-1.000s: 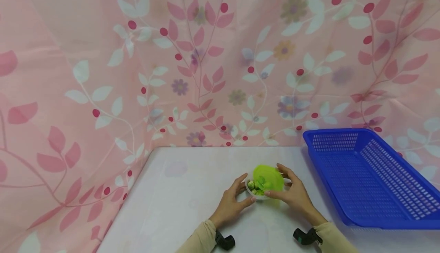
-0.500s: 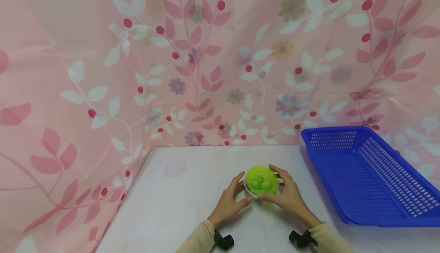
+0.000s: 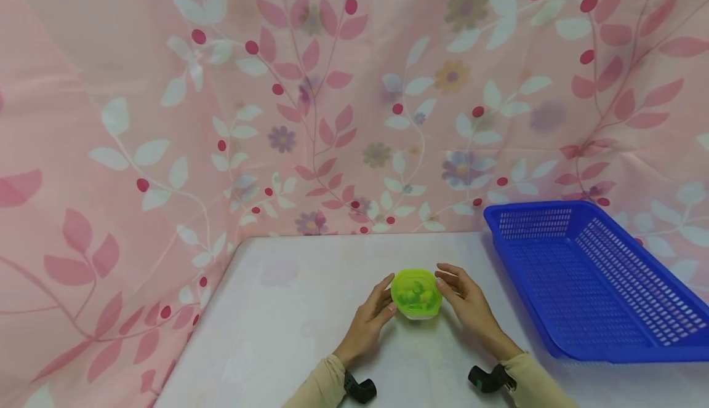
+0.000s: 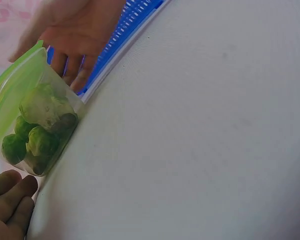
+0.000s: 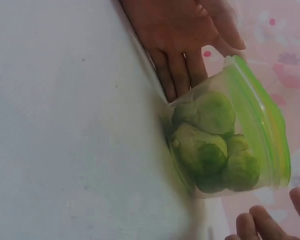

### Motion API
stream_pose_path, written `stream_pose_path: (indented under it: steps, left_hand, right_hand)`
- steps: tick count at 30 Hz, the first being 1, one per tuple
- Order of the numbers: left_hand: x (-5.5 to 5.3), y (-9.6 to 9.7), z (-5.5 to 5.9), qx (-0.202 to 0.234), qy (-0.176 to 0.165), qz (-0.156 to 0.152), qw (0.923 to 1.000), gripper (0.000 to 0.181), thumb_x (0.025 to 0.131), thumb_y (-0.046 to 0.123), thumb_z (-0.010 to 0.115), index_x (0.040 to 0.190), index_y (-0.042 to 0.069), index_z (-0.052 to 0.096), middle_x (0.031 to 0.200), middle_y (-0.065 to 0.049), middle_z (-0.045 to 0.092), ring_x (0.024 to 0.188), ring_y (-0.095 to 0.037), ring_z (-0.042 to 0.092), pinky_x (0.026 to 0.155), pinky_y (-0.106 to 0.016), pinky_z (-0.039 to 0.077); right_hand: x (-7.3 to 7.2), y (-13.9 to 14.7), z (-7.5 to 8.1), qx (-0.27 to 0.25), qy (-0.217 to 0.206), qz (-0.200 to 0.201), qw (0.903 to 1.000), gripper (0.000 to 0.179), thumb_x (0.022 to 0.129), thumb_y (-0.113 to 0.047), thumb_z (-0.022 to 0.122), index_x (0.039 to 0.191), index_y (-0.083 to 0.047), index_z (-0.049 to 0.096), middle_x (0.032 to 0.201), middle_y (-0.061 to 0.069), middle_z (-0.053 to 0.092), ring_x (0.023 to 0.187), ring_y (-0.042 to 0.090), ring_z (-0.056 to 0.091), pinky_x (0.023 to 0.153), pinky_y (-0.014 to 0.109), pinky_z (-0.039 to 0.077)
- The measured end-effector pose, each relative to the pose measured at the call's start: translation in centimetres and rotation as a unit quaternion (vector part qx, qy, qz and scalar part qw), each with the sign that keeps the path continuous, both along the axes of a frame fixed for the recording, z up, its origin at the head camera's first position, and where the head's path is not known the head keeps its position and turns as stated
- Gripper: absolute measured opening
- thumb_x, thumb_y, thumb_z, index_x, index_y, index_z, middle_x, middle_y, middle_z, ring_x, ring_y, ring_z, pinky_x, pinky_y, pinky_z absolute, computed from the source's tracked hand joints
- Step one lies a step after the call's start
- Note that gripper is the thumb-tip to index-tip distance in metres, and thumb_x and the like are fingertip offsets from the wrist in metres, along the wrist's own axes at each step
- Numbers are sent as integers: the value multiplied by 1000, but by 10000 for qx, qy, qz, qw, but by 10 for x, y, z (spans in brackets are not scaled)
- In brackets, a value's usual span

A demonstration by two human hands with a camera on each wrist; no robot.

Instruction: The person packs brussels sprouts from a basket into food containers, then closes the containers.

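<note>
A small clear plastic container (image 3: 419,317) stands upright on the table, its bright green lid (image 3: 415,291) lying over the top. Several Brussels sprouts (image 5: 200,155) show through its wall in both wrist views. On the left side, my left hand (image 3: 367,325) is spread along the container, thumb at the lid's rim; whether it presses there I cannot tell. My right hand (image 3: 473,309) is at the right side, fingers extended, with the thumb close to the lid's edge. In the left wrist view, a gap shows between the left fingertips (image 4: 27,185) and the container.
A large blue plastic basket (image 3: 626,355) with slotted walls stands at the right of the white table (image 3: 310,285). Behind hangs a pink curtain (image 3: 332,88) with leaves and flowers. A black wrist camera (image 3: 360,389) sits on the left wrist, another black camera (image 3: 490,379) on the right.
The green lid, tilted up at the right with sprouts showing a second ago, now lies flat over the container. My right hand has drawn its fingers back from the lid.
</note>
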State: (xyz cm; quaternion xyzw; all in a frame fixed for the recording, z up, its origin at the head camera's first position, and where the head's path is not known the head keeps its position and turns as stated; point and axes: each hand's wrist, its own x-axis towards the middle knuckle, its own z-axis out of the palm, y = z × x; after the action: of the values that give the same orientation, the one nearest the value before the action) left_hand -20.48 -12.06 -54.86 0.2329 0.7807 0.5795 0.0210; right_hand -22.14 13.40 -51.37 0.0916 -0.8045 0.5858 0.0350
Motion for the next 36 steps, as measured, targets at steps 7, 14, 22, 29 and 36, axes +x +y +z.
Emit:
stream_pose_path:
  steps: [7, 14, 22, 29, 36]
  left_hand:
    - [3, 0, 3, -131, 31, -7, 9999, 55, 115, 28, 48, 168, 24, 33, 172, -1, 37, 151, -28, 49, 121, -34, 46]
    - [2, 1, 1, -190, 59, 59, 9998, 53, 115, 29, 48, 166, 25, 36, 169, -4, 42, 149, -29, 51, 119, -35, 48]
    - [-4, 10, 1, -246, -36, 394, 9989, 47, 114, 34, 50, 160, 31, 40, 161, -3, 53, 146, -25, 55, 124, -46, 43]
    - [-7, 16, 3, -254, -138, 328, 9990, 58, 113, 27, 50, 168, 29, 31, 171, 0, 38, 156, -24, 40, 130, -46, 33]
    - [-8, 16, 5, -320, 10, 287, 9991, 62, 113, 27, 51, 170, 22, 28, 173, -3, 34, 158, -26, 36, 130, -45, 32]
  right_hand:
    - [-4, -2, -6, -640, -183, 283, 9974, 28, 109, -17, 63, 132, -1, 65, 136, 24, 70, 116, -1, 65, 94, 17, 56]
    - [-2, -6, -11, -610, 1, 513, 9968, 26, 109, -13, 61, 129, 1, 68, 136, 23, 70, 124, -3, 61, 100, 9, 49]
    - [-3, -7, -12, -380, -57, 780, 9962, 38, 112, -10, 52, 149, -8, 59, 156, 19, 56, 148, 32, 47, 105, 9, 43]
    - [-6, -8, -13, -594, -470, 823, 9937, 41, 113, -13, 49, 154, -11, 55, 163, 15, 50, 155, 35, 36, 107, 7, 38]
    - [-12, -11, -14, -1176, -1271, 380, 9842, 46, 112, -36, 55, 152, -14, 59, 161, 6, 54, 154, 20, 39, 107, 6, 42]
